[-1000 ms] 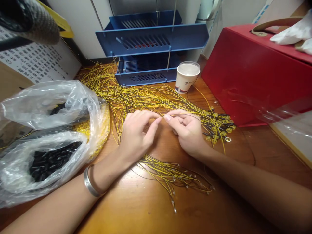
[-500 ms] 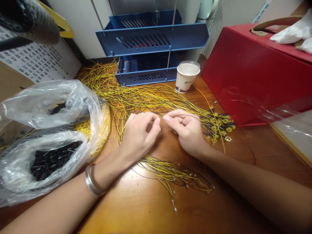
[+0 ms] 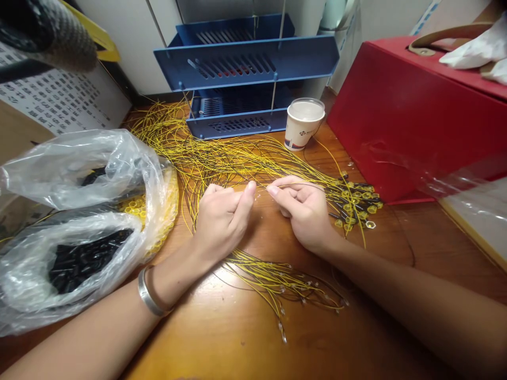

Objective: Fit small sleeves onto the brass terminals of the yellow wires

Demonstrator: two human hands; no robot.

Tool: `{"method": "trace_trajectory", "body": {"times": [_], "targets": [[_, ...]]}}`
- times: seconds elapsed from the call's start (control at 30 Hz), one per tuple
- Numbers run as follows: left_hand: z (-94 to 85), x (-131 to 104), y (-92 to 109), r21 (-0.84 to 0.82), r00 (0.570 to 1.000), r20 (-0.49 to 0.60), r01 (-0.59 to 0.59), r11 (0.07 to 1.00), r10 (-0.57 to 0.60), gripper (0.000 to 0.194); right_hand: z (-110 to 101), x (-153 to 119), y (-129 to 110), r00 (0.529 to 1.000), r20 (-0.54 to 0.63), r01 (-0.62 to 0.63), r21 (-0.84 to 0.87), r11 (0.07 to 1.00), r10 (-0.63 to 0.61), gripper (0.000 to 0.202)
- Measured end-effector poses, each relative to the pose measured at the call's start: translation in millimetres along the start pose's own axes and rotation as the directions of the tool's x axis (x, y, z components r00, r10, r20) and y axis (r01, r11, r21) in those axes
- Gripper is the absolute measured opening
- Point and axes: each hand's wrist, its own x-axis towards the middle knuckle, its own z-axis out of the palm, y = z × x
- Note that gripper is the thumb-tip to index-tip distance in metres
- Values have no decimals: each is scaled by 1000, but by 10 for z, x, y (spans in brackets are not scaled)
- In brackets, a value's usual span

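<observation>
Thin yellow and black wires [image 3: 245,153] spread across the table behind both hands. My left hand [image 3: 224,219] is closed, thumb pressed on the curled fingers, with a thin wire running from it toward the other hand. Thumb and fingertips of my right hand [image 3: 303,211] pinch a wire whose length passes back over the knuckles. Only a small gap parts the two hands. Nearer to me lies a second wire bundle [image 3: 277,272] with small clear tips. Right of my right hand, wire ends carry black sleeves and yellow hexagonal pieces [image 3: 356,203].
Plastic bags [image 3: 79,148] at the left hold black pieces [image 3: 87,258] and yellow hexagonal pieces [image 3: 158,227]. A blue rack [image 3: 253,63] and a paper cup [image 3: 303,124] stand at the back. A red box [image 3: 420,116] is at the right.
My left hand has turned slightly, its thumb now more upright and its fingers curled further in. My right hand has barely moved and keeps its pinch.
</observation>
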Motion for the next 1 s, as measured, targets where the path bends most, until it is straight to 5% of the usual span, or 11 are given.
{"method": "trace_trajectory", "body": {"times": [0.3, 0.63, 0.8, 1.0], "targets": [[-49, 8, 24, 61, 989, -1, -150, 987, 150, 58, 6, 2, -10, 1000, -14, -13, -17, 1000, 13, 18], [-20, -3, 52, -14, 999, -31, 5, 1000, -6, 11, -1, -4, -15, 1000, -1, -22, -19, 1000, 22, 18], [-37, -19, 65, -26, 993, -121, -13, 1000, 10, 20, -11, -10, 0, 1000, -3, -15, -36, 999, 15, 19], [-33, -23, 62, -16, 988, -152, -19, 1000, 16, 8, -2, -18, -13, 1000, 4, 3, -62, 998, -3, 18]]}}
